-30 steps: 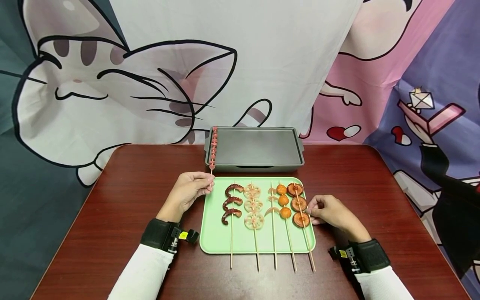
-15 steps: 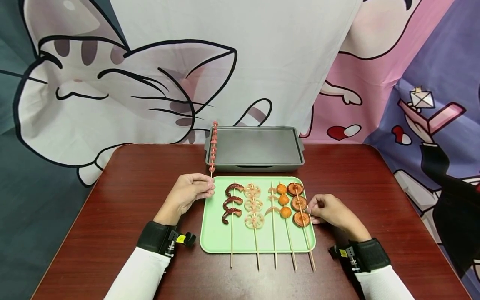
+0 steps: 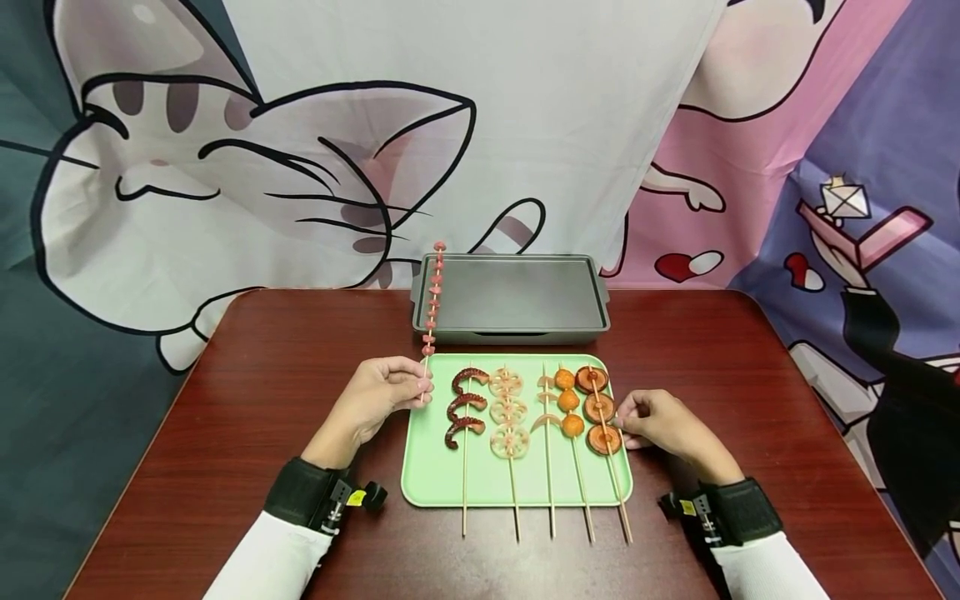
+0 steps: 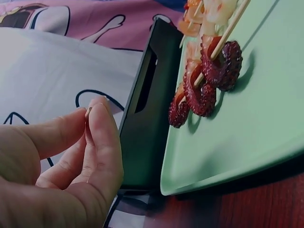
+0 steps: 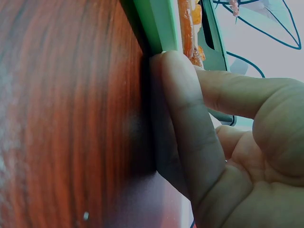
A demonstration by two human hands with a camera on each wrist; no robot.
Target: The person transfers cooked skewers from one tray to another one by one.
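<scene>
My left hand (image 3: pixel 378 396) pinches the lower end of a skewer of small pink pieces (image 3: pixel 432 301) and holds it upright at the left edge of the green tray (image 3: pixel 432 471). In the left wrist view my thumb and forefinger (image 4: pixel 95 137) press together, with the octopus skewer (image 4: pixel 209 80) lying on the tray beside them. My right hand (image 3: pixel 660 423) rests on the table with curled fingers touching the tray's right edge (image 5: pixel 156 23), next to the brown round-slice skewer (image 3: pixel 602 425).
The green tray also carries a lotus-root skewer (image 3: pixel 507 412), a pale shrimp skewer (image 3: pixel 546 408) and an orange ball skewer (image 3: pixel 569 404). A grey metal baking tray (image 3: pixel 510 296) stands behind it. The wooden table (image 3: pixel 225 400) backs onto a cartoon cloth.
My left hand has drawn back a little toward me and tipped the pink skewer more upright, its tip shifting right. My right hand has stayed in place.
</scene>
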